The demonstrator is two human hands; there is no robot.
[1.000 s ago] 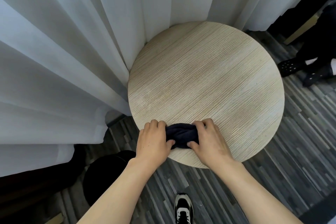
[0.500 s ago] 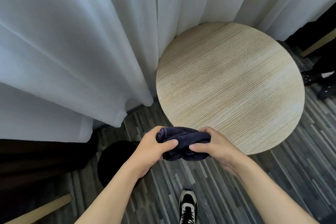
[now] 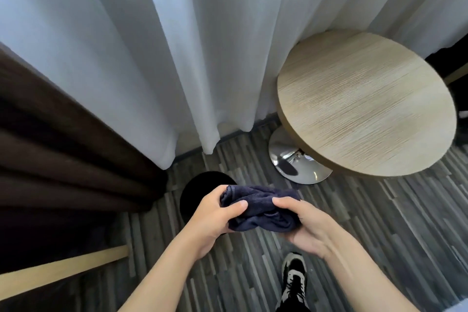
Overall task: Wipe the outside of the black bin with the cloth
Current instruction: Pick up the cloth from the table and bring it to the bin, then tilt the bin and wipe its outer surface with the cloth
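Observation:
A bunched dark navy cloth (image 3: 258,208) hangs in the air between both hands, above the floor. My left hand (image 3: 215,213) grips its left end with the thumb on top. My right hand (image 3: 306,225) cups its right end from below. The black round bin (image 3: 200,190) stands on the floor just behind and under my left hand; only its far-left part shows, the rest is hidden by the hand and the cloth.
A round light-wood table (image 3: 364,104) on a chrome base (image 3: 296,162) stands to the right. White curtains (image 3: 202,45) hang behind, dark brown curtains (image 3: 63,154) at the left. A wooden bar (image 3: 63,268) lies low left. My shoe (image 3: 293,278) is on the striped floor.
Both hands lifted the cloth off the table and carried it left and down over the floor. The view swung left, so the bin and the table's base came into sight.

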